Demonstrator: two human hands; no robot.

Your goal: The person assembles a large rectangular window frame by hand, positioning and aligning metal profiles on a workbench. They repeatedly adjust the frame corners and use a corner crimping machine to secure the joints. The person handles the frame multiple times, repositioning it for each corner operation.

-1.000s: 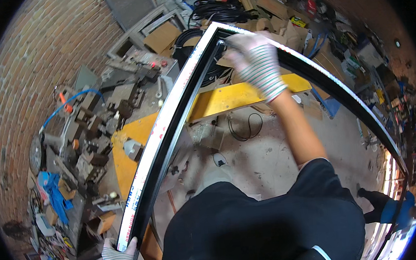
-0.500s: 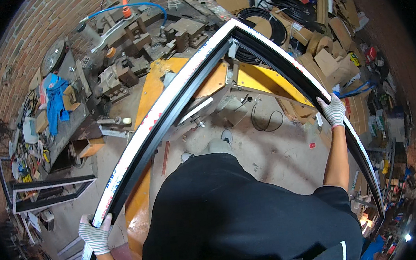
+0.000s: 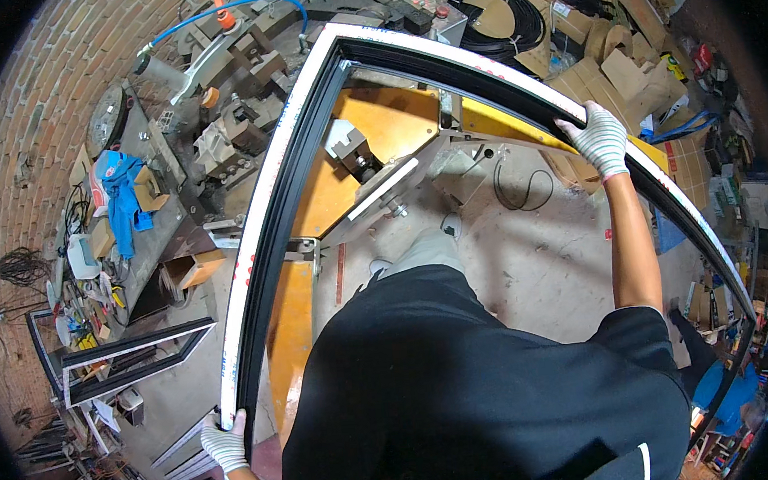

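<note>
A large angled window frame (image 3: 283,194), black inside with a white outer face, is held up in front of my body, its corner pointing away from me. My left hand (image 3: 227,444), in a white striped glove, is closed around the lower part of its left side. Higher up on the right side, my gloved right hand (image 3: 600,140) is wrapped around the bar with its fingers over the inner edge. Through the frame shows a yellow-orange machine table (image 3: 392,117) with a metal clamp block (image 3: 354,149) on it.
Another black-and-white frame (image 3: 141,358) stands at the left. A workbench (image 3: 154,244) beside the brick wall carries a blue cloth (image 3: 127,188) and tools. Metal machine parts (image 3: 240,129) lie at the far left. Coiled black hose (image 3: 486,20) and cardboard (image 3: 611,87) fill the far right.
The frame has turned anticlockwise, its far corner swinging left and its right side lying flatter. My left hand has moved right and slightly down; my right hand has gone up and slightly left.
</note>
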